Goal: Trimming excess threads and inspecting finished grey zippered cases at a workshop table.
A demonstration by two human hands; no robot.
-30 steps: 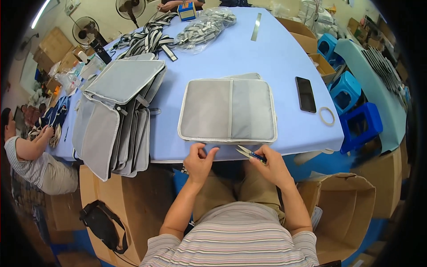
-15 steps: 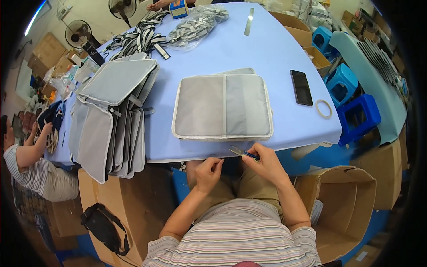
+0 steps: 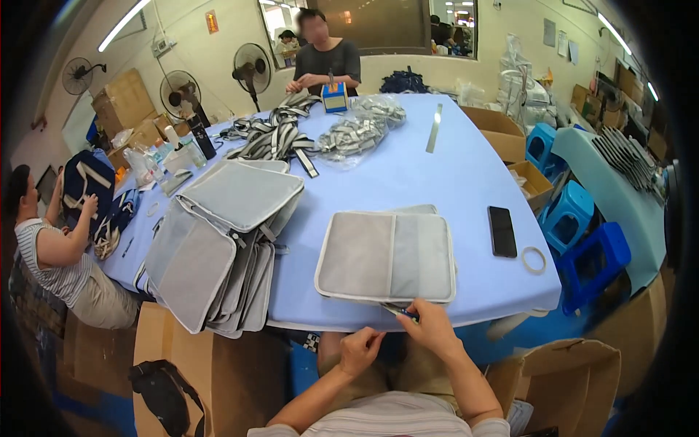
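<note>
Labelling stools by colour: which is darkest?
The frontmost stool, nearest the camera: deep blue, while the others behind it are lighter blue.

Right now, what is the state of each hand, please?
Left hand: pinched closed; whether holding something cannot be told.
Right hand: closed, holding blue-handled snips.

No legible text, brands or numbers. Ref = light-blue table (image 3: 378,193). Small orange sign (image 3: 211,22) on the wall (image 3: 234,36), beyond table's far left: too small to read. Pale sheets (image 3: 549,33) on the wall, beyond table's far right: same. Checkered black-and-white marker (image 3: 312,342) just below table's near edge: pattern only.
</note>
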